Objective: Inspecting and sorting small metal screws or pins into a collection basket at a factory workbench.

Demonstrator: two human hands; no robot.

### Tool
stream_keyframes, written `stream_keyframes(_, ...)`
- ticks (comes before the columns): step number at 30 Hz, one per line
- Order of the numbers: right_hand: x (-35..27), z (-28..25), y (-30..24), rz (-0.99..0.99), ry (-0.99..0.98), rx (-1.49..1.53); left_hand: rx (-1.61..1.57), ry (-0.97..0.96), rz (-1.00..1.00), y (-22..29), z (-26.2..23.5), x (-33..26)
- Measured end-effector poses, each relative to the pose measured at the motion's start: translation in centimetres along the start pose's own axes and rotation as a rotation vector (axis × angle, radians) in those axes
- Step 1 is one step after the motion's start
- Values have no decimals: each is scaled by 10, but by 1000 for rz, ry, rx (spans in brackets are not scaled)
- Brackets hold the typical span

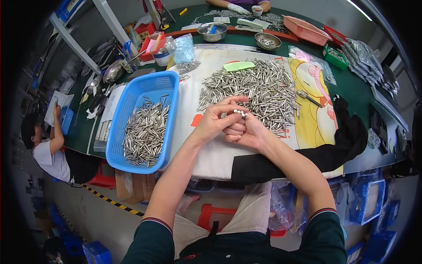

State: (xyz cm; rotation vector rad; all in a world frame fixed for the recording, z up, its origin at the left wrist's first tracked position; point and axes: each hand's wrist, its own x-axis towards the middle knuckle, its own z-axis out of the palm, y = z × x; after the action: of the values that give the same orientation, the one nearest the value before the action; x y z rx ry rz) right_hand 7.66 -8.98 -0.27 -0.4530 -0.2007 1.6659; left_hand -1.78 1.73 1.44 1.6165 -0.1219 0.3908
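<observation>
Across the green tabletop (79,127) a pale cloth (187,160) spreads before us, with a blue basket (112,132) of metal pins on our left and a loose heap (259,83) beyond. Our left hand (215,121) and right hand (249,132) meet above the cloth, fingers curled nearly closed around a few pins (240,113), bright ends showing; we do best to grip lightly, keep those ends level and let none slip loose
</observation>
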Motion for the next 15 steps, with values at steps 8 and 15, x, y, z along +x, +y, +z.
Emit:
stream_keyframes(8, -1, 3, 1, -24, 43, -13, -47, 17, -27, -4, 0, 0)
stream_keyframes(15, -2, 9, 2, -24, 91, -11, -87, 17, -98, -2, 0, -2)
